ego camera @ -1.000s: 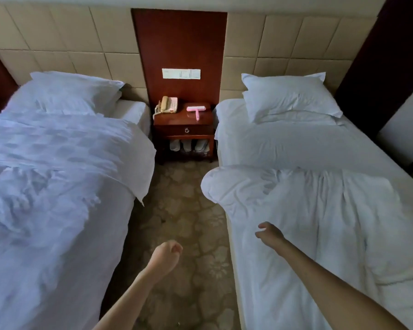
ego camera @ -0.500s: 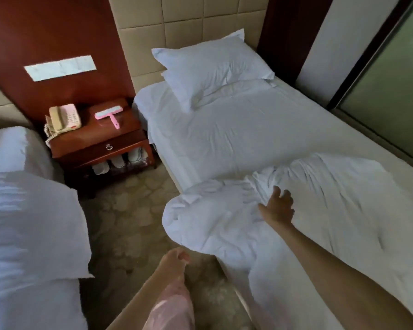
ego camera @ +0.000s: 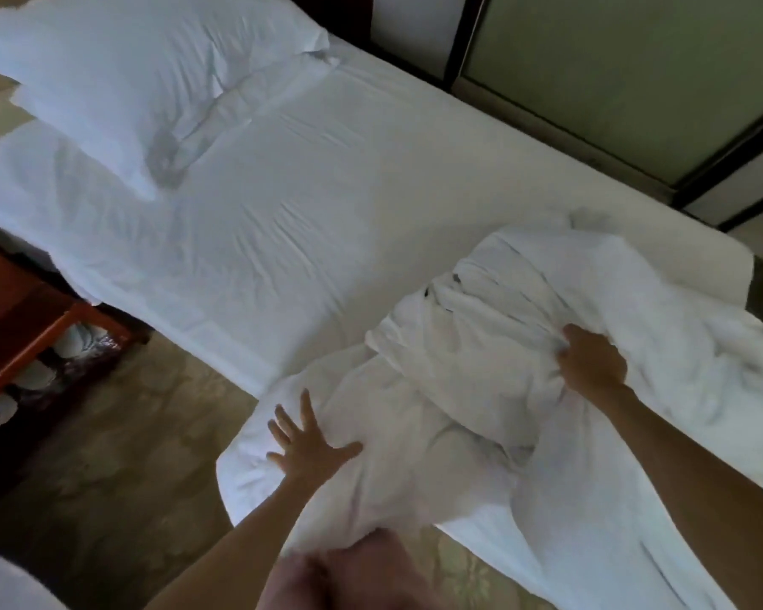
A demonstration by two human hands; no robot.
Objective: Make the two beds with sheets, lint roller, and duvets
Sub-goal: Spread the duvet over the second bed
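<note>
The right bed fills the view, its white sheet (ego camera: 318,178) stretched over the mattress. Two white pillows (ego camera: 150,72) are stacked at the head, top left. A crumpled white duvet (ego camera: 481,389) is bunched at the foot end, hanging over the near edge. My right hand (ego camera: 591,363) grips a fold of the duvet, fingers buried in the cloth. My left hand (ego camera: 305,442) lies flat with spread fingers on the duvet's near left corner. The lint roller and the other bed's duvet are out of view.
A reddish wooden nightstand (ego camera: 32,341) stands at the left, with wrapped slippers (ego camera: 84,341) on its lower shelf. Patterned carpet (ego camera: 120,455) covers the aisle. A dark-framed frosted glass panel (ego camera: 613,72) runs along the bed's far side. A white corner of the other bed (ego camera: 1,583) shows bottom left.
My view has swung right and down onto the right bed. My right hand has closed on the duvet and bunched it. My left hand has come up onto the duvet's corner.
</note>
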